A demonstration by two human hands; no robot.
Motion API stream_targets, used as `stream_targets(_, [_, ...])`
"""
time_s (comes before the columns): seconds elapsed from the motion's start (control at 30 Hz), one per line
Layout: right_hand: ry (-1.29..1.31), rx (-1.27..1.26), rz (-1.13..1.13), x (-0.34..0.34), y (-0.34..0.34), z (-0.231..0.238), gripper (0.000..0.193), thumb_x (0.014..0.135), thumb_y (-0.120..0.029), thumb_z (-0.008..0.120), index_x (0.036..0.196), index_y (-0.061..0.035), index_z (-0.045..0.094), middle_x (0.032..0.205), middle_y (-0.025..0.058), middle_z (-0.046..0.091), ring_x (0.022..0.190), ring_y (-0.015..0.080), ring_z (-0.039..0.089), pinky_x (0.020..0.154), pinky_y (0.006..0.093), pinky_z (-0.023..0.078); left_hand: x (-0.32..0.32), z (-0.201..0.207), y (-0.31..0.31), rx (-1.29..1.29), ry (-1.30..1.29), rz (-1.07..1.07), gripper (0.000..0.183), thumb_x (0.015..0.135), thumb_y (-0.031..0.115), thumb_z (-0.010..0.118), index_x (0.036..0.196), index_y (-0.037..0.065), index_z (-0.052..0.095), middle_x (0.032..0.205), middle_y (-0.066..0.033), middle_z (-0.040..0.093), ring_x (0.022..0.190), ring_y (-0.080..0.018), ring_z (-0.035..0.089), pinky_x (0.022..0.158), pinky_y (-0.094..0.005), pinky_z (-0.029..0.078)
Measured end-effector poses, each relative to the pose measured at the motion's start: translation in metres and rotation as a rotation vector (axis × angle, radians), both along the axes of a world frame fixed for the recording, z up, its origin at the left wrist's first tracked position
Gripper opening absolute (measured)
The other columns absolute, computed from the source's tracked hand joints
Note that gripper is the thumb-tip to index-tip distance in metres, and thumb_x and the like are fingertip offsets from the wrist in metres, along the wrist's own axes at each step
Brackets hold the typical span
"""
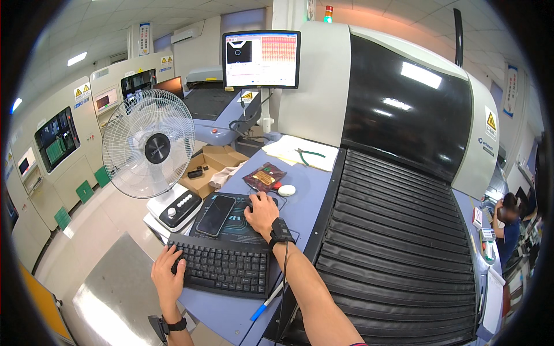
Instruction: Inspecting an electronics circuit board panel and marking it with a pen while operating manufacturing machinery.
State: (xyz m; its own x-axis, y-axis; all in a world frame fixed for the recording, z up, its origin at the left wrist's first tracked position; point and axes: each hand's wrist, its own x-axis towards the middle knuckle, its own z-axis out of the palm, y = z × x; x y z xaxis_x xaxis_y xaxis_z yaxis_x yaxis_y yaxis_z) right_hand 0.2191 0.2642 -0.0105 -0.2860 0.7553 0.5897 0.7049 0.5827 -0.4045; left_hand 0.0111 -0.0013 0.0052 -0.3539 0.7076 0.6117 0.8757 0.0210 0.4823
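Observation:
My left hand [168, 273] rests on the left end of a black keyboard [225, 267], its fingers apart over the keys and gripping nothing. Farther off, my right hand [262, 214] curves over a dark computer mouse [251, 201], mostly hidden under the fingers. The mouse is on a black patterned mat [238, 225]. Left of it, a dark smartphone [216, 215] lies face up on the same mat. Beyond the desk, a monitor [261, 59] on a stand shows a dark picture with a circle and a red patterned panel.
A white fan [149, 144] stands at the left. Past the mouse lie a reddish packet [265, 176], a white oval object [287, 190] and green-handled pliers [310, 155]. An open cardboard box [211, 164] is behind. A large machine with black bellows [398, 230] flanks the right; a blue-capped pen [266, 302] lies near.

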Motion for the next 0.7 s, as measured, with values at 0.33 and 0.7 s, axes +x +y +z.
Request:
stream_targets(0.33, [0.05, 0.068, 0.018, -0.0006, 0.0, -0.0018, 0.033, 0.081, -0.019, 0.065, 0.109, -0.0023, 0.066, 0.119, 0.0197, 0.06, 0.109, 0.0386, 0.059, 0.094, 0.0466, 0.05, 0.0012, 0.0033, -0.0013, -0.024, 0.006, 0.005, 0.029, 0.091, 0.026, 0.063, 0.107, 0.005, 0.074, 0.126, -0.0142, 0.069, 0.13, -0.0348, 0.055, 0.107, -0.0471, 0.04])
stream_targets(0.7, [0.062, 0.081, 0.04, -0.0009, 0.0002, -0.0038, 0.033, 0.08, -0.019, 0.067, 0.108, -0.0027, 0.065, 0.119, 0.0186, 0.061, 0.109, 0.038, 0.059, 0.094, 0.0466, 0.051, -0.0007, -0.001, -0.0005, 0.001, 0.007, 0.0, 0.028, 0.09, 0.024, 0.065, 0.107, 0.005, 0.074, 0.124, -0.0132, 0.069, 0.128, -0.0342, 0.056, 0.106, -0.0464, 0.04])
